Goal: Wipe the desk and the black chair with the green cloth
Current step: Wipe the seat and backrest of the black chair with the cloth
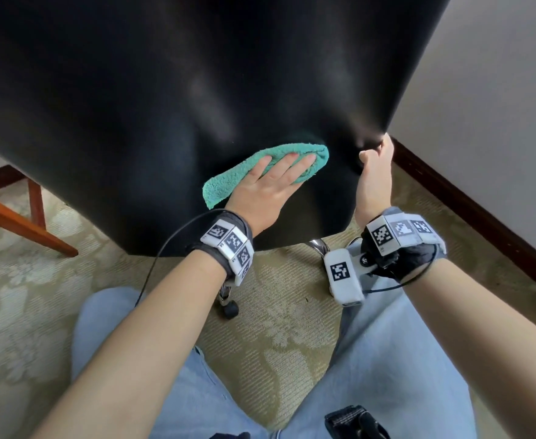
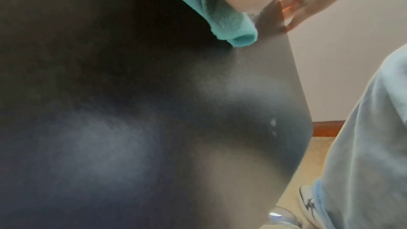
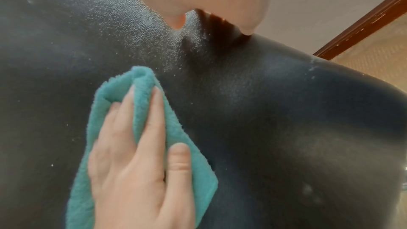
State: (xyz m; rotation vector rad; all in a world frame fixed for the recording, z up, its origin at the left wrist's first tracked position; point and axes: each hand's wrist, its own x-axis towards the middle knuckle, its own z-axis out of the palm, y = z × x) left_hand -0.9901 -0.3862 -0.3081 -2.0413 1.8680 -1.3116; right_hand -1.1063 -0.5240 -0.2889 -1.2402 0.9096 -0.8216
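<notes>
Green cloth (image 1: 216, 182), a fluffy teal terry folded into a long pad, lies flat against the back of the black chair (image 1: 133, 90), at about 6 o'clock on the backrest in our head view. Our left hand (image 1: 266, 188) presses it there with fingers (image 1: 292, 166) straight and spread, so that grip is apart, laid on the cloth rather than curled round it. From the right wrist view the cloth (image 3: 152, 111) shows a doubled fold at its top end, with nubby pile and soft frayed edges; from the left wrist view the cloth (image 2: 220, 16) shows a rolled end.

Our right hand (image 1: 375, 172) is at 3 o'clock of the cloth, near it but not touching, its grip clamped on the right edge of the chair back, thumb on the near face and fingers wrapped behind the edge. The chair's black surface is pebbled leather-like material with dull grey sheen, pale specks and smears.

A wooden counter leg (image 1: 35, 198) stands at 9 o'clock, on patterned carpet (image 1: 276, 327). A chrome chair leg with a caster (image 1: 230, 308) shows below the backrest.
</notes>
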